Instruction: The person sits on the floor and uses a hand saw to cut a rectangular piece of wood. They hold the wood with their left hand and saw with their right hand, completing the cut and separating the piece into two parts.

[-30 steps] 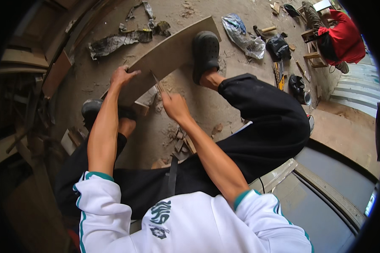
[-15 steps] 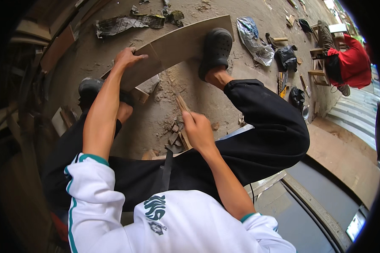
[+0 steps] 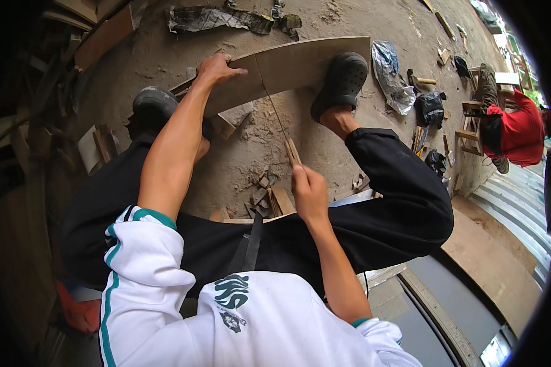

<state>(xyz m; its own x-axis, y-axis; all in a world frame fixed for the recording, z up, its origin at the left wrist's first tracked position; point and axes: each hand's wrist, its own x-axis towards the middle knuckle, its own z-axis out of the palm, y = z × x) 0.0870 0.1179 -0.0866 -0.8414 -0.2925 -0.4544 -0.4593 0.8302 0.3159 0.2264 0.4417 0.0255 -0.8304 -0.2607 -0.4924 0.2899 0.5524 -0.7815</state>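
Note:
A thin wooden board [image 3: 291, 64] lies slanted across the ground ahead, with a dark clog [image 3: 343, 79] on my right foot pressing its right end. My left hand [image 3: 219, 68] grips the board left of a narrow line across it, thumb stretched along the surface and fingertips partly hidden at the far edge. Closed around the wooden handle of a handsaw [image 3: 293, 153] is my right hand [image 3: 310, 188]. The saw's thin blade, seen almost edge-on, runs from the handle to the board's near edge, in line with that narrow line.
Sawdust and wood offcuts [image 3: 280, 199] lie between my legs. To the right are a crumpled plastic bag [image 3: 395, 79], a hammer [image 3: 422, 81] and black bags [image 3: 430, 109]. A person in red [image 3: 523, 131] sits farther right. Stacked boards [image 3: 107, 37] stand at the left.
The whole view has shifted, so the board and my hands appear farther right and slightly lower. Relative to the board, my right hand and the saw have moved slightly forward. My left hand keeps its place.

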